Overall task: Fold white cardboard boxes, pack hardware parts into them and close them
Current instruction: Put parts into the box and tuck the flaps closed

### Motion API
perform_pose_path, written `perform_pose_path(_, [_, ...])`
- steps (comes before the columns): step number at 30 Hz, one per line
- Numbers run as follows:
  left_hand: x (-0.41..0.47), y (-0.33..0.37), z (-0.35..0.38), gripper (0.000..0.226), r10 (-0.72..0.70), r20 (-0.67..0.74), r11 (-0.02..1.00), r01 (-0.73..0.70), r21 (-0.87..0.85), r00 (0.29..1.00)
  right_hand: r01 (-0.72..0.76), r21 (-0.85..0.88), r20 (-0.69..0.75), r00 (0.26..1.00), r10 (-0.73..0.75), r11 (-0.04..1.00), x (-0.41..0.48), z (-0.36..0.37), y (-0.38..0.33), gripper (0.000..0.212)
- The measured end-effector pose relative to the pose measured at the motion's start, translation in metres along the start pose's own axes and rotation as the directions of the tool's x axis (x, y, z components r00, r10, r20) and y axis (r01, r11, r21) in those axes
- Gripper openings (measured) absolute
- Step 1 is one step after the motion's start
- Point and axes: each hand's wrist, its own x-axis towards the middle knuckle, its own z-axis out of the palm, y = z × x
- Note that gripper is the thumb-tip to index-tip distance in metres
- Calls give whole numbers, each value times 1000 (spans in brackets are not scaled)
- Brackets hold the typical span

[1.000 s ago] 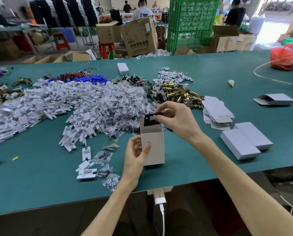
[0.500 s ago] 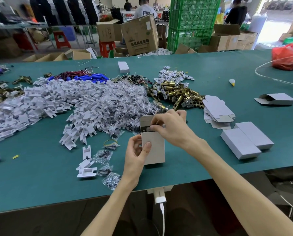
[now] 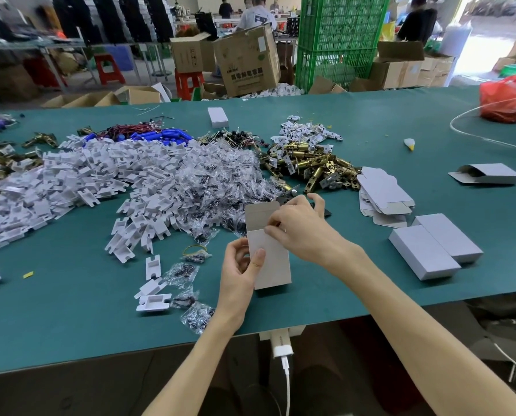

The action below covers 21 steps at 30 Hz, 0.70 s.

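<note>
White cardboard box (image 3: pixel 273 262) upright, matte and flat-sided, top flap open

Crinkled clear bags (image 3: pixel 197 317) lie left of the left hand (image 3: pixel 238 274), which grips the box's side, thumb on its front. The right hand (image 3: pixel 300 231) curls over the open mouth, its pinch hidden. It sits lower than before, and the dark part no longer shows above the flap.

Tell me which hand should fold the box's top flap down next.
Right, probably. The right hand is at the open mouth of the box, just beside the raised flap. The left hand grips the box low down, holding it upright, so it is best kept there.
</note>
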Motion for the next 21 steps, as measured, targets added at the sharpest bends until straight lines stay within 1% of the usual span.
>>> perform_pose_path(2, [1,0,0,54,8,-2,1000,-8,9,1000,-6,5,-33,999,6,1000,0,-2,-4,25])
perform_pose_path(7, [0,1,0,46,23,-1,999,-23,23,1000,43,14,-197,980,-39,999,4,-8,-20,21])
perform_pose_path(9, [0,2,1,42,34,3,999,-34,31,999,82,-9,-230,970,-82,997,11,-8,-32,20])
perform_pose_path(11, [-1,3,0,40,52,9,998,-52,46,999,113,-23,-229,967,-115,993,25,-6,-48,16])
perform_pose_path(13, [-2,5,1,40,66,14,996,-67,57,998,106,-103,-170,978,-122,989,45,-3,-63,5])
perform_pose_path(14, [-2,5,1,40,71,15,995,-72,65,997,87,-171,-122,987,-109,981,57,-1,-71,8])
perform_pose_path(16, [-2,6,2,32,70,12,994,-71,80,997,75,-269,-8,997,-80,960,78,3,-87,27])
perform_pose_path(17, [-2,6,1,27,67,12,994,-68,83,998,76,-291,45,997,-65,954,87,6,-93,29])
perform_pose_path(18, [-1,4,0,27,65,14,994,-66,86,998,78,-303,95,994,-51,950,95,11,-98,26])
perform_pose_path(20, [0,2,-1,36,55,16,993,-56,100,998,75,-300,181,983,-20,951,109,24,-103,15])
perform_pose_path(21, [0,2,-1,41,47,14,993,-49,107,999,68,-300,216,976,-2,951,113,33,-104,18])
